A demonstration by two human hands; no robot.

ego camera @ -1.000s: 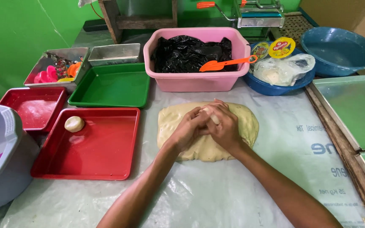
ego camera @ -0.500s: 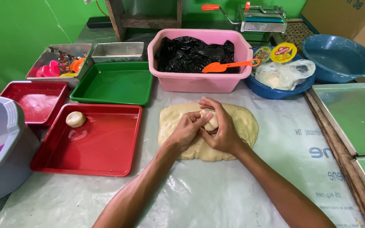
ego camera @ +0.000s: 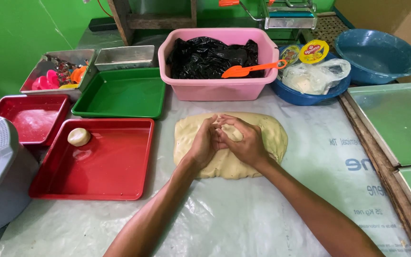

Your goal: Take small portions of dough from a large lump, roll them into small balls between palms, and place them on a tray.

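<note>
Hands: L (ego camera: 203,145) & R (ego camera: 246,143) cupped shut round dough bit (ego camera: 234,133), over flattened dough slab (ego camera: 272,135)

Two bare hands, the left hand (ego camera: 203,145) and the right hand (ego camera: 246,143), meet over one flat slab of pale yellow dough (ego camera: 274,138). One small round dough ball (ego camera: 79,136) lies in one of two square red plastic trays (ego camera: 120,176); the other (ego camera: 29,121) sits behind. There is one green plastic tray (ego camera: 120,93), one pink plastic tub (ego camera: 220,85), two blue plastic basins (ego camera: 376,54) and one orange plastic spatula (ego camera: 250,70).
</note>
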